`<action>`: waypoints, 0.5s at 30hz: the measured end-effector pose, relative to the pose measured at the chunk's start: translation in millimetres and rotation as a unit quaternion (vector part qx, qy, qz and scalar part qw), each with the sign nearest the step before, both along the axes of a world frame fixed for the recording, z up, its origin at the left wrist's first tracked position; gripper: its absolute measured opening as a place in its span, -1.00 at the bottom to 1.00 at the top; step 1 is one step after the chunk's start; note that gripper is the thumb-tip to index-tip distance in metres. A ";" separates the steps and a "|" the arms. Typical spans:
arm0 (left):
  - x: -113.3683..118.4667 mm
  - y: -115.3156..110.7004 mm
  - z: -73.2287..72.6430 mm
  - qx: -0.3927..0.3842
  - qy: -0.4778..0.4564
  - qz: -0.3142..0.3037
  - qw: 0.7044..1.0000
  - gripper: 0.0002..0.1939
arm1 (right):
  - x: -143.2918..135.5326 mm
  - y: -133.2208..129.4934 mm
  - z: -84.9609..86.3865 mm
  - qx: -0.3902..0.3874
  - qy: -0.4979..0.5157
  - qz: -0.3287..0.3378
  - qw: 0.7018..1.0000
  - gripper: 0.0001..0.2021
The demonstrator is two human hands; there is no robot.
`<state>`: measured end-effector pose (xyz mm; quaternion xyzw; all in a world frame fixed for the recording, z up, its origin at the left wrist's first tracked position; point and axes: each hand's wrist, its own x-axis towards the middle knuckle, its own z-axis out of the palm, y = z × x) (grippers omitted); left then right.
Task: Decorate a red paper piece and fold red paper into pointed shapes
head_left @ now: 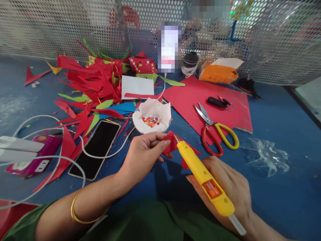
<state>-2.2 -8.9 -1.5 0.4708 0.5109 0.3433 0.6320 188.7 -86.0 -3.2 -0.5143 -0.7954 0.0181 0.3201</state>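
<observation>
My left hand (145, 155) pinches a folded piece of red paper (172, 142) between thumb and fingers. In my right hand (225, 180) is a yellow hot glue gun (198, 167), with a clear glue stick (237, 224) poking from its rear end. The gun's metal tip touches or hovers just over the red paper; I cannot tell which. Part of the paper lies hidden behind the gun. Beyond my left hand sits a paper-lined bowl (141, 113) holding small coloured paper bits (150, 122).
Scissors (209, 124) with red and yellow handles lie partly on red card (190, 97), near keys (218, 102). A black phone (97, 150), white cable (81, 140) and purple device (42, 155) are at left. Red and green scraps (92, 77) pile up behind. Crumpled clear plastic (269, 155) lies right.
</observation>
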 end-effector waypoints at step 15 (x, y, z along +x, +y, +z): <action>-1.3 -0.1 -5.8 -0.001 -0.024 -0.006 1.000 -0.86 | 9.0 -8.4 -7.0 -0.009 0.182 -0.023 0.983 -0.84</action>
